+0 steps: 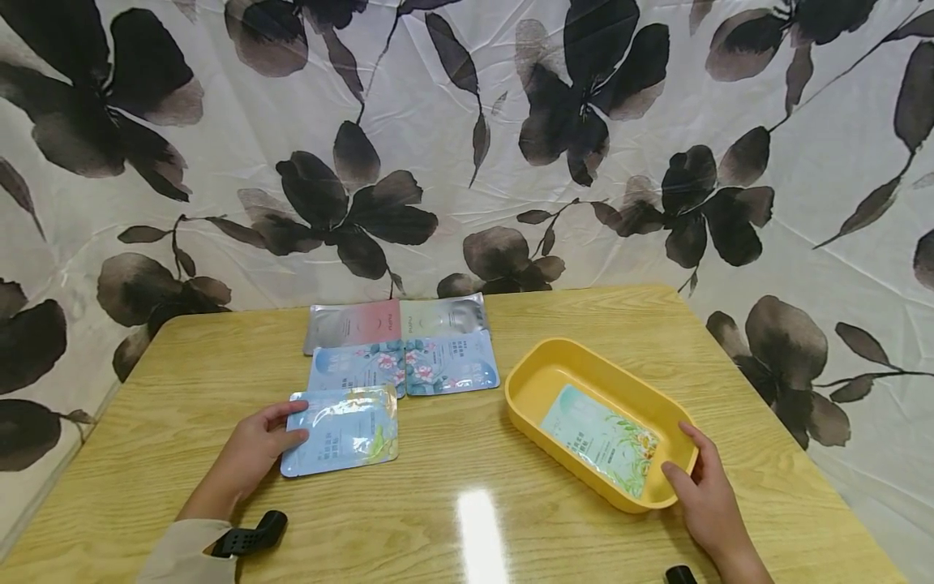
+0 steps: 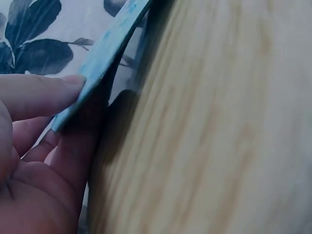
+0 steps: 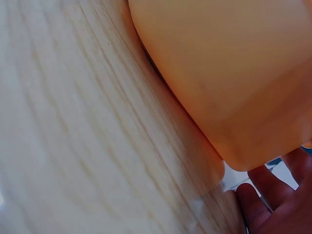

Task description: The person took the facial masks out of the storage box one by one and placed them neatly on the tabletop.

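My left hand (image 1: pixel 251 450) pinches the left edge of a blue face-mask packet (image 1: pixel 343 430), thumb on top and fingers beneath. In the left wrist view the packet (image 2: pixel 109 56) tilts up off the wood, seen nearly edge-on. My right hand (image 1: pixel 704 495) grips the near right end of a yellow plastic tray (image 1: pixel 543 446), thumb at its rim and fingers round the outside. Inside the tray lies a pale green face-mask packet (image 1: pixel 601 438) with a leaf and flower print. The right wrist view shows the tray's outer wall (image 3: pixel 219 73) close over the table, with fingers at its lower corner.
Behind the left hand, two blue flower-print packets (image 1: pixel 452 362) lie side by side. Farther back are a silver-pink packet (image 1: pixel 357 323) and a silver-green one (image 1: pixel 441 315). The wooden table (image 1: pixel 438 519) ends at a floral cloth (image 1: pixel 467 162).
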A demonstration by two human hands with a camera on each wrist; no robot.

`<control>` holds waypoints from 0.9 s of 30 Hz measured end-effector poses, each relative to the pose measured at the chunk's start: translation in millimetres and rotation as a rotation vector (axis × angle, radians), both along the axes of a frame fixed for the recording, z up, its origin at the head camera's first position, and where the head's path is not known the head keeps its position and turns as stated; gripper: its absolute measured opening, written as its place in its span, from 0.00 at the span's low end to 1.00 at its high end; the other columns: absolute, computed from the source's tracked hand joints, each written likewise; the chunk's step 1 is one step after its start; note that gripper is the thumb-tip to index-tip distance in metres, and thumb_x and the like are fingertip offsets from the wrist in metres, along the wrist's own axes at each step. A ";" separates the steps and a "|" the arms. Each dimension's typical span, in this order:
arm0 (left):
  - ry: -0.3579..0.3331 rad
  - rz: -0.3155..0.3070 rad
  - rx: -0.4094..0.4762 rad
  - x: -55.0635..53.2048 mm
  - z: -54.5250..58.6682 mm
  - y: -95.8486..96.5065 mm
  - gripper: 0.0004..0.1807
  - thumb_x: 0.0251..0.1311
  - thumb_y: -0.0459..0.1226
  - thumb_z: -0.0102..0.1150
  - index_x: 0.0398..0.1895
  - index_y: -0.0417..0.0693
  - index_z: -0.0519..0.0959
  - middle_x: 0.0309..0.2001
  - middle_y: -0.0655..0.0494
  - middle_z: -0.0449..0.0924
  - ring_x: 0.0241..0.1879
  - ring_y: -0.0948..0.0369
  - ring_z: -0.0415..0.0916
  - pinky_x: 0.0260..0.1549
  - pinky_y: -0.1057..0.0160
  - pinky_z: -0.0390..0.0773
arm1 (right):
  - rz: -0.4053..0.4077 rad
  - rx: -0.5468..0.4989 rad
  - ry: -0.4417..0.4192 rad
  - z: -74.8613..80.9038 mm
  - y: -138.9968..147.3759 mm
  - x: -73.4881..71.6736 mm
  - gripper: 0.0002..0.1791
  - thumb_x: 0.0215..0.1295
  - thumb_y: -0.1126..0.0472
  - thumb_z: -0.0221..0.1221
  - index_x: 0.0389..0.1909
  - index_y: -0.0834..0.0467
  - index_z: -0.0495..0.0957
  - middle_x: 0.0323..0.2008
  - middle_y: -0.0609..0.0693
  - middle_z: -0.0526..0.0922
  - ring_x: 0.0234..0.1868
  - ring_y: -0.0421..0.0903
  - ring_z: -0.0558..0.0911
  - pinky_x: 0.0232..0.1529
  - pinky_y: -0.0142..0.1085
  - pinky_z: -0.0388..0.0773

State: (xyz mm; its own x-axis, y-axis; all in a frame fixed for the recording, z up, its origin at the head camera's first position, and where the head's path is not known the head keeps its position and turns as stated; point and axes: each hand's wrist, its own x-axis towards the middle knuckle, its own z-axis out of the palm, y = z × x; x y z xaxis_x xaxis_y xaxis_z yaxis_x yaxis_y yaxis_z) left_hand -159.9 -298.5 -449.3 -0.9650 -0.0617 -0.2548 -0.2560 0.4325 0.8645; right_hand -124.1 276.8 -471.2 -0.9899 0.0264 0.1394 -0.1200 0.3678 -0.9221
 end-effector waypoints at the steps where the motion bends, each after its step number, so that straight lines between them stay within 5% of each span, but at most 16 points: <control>1: -0.002 -0.002 -0.029 0.0 0.8 0.6 0.32 0.67 0.33 0.62 0.71 0.31 0.63 0.75 0.30 0.48 0.74 0.36 0.46 0.68 0.41 0.54 | 0.000 0.000 -0.002 0.3 -0.1 -0.1 0.32 0.77 0.68 0.49 0.74 0.71 0.45 0.70 0.78 0.50 0.54 0.17 0.64 0.45 0.17 0.72; 10: -0.002 -0.038 -0.222 -0.5 7.5 5.3 0.28 0.67 0.35 0.62 0.67 0.34 0.69 0.70 0.29 0.60 0.67 0.36 0.59 0.63 0.38 0.62 | -0.010 0.015 -0.002 1.3 -0.7 -0.2 0.32 0.77 0.68 0.49 0.74 0.70 0.46 0.70 0.78 0.51 0.54 0.17 0.62 0.45 0.16 0.71; 17: 0.017 -0.079 -0.404 -0.7 13.7 7.4 0.26 0.64 0.35 0.64 0.64 0.35 0.73 0.58 0.32 0.71 0.47 0.44 0.67 0.48 0.46 0.73 | -0.008 0.011 -0.004 0.7 -0.2 -0.1 0.32 0.77 0.69 0.49 0.74 0.71 0.46 0.70 0.78 0.51 0.54 0.17 0.62 0.45 0.16 0.71; 27: -0.013 -0.090 -0.468 1.9 23.8 9.5 0.29 0.66 0.36 0.62 0.66 0.32 0.70 0.60 0.29 0.71 0.53 0.41 0.73 0.52 0.41 0.75 | -0.017 0.031 -0.028 1.0 0.9 0.1 0.33 0.77 0.68 0.49 0.74 0.70 0.45 0.70 0.78 0.50 0.53 0.17 0.63 0.44 0.16 0.72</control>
State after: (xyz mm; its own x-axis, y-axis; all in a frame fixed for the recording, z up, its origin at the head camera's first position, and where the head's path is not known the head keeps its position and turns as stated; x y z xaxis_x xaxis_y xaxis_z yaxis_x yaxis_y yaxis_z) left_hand -158.0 -289.0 -425.5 -0.9687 -0.0886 -0.2319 -0.2090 0.7955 0.5688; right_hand -124.0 277.7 -470.3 -0.9929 0.0398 0.1123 -0.0873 0.3978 -0.9133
